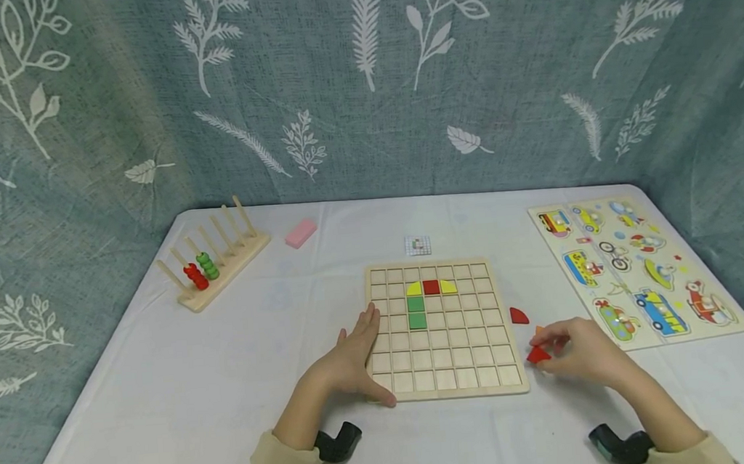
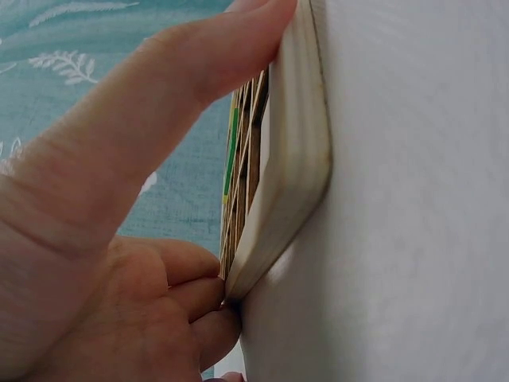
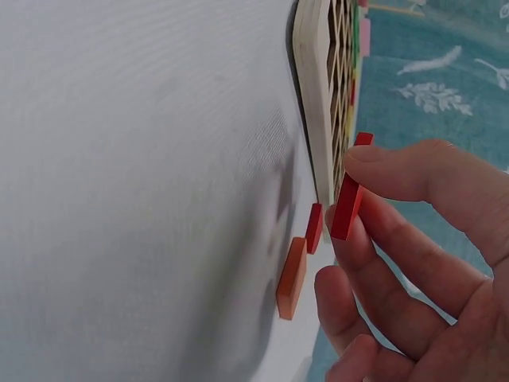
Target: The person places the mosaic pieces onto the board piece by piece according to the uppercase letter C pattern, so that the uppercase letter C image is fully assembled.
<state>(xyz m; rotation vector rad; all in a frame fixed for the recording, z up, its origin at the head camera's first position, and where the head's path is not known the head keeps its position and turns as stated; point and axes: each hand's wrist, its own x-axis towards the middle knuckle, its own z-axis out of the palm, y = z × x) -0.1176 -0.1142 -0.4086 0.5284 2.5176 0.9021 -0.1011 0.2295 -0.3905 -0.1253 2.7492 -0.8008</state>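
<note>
A wooden grid board (image 1: 450, 393) lies in the middle of the table, holding yellow, red and green pieces in its upper cells. My left hand (image 1: 351, 361) rests against the board's left edge, thumb by the near corner and fingers stretched along the side. To the right of the board, my right hand (image 1: 581, 350) pinches a flat red piece (image 3: 347, 205) between thumb and fingers, above the tabletop. Fingers partly cover its outline. A red quarter-circle piece (image 1: 519, 315) lies beside the board, and an orange piece (image 3: 292, 278) lies near that hand.
A small pattern card (image 1: 417, 245) lies beyond the board. At the back left are a peg stand (image 1: 233, 268) with red and green beads and a pink block (image 1: 301, 233). A vehicle picture puzzle (image 1: 637, 269) covers the right side. A patterned curtain (image 1: 337, 118) hangs behind the table.
</note>
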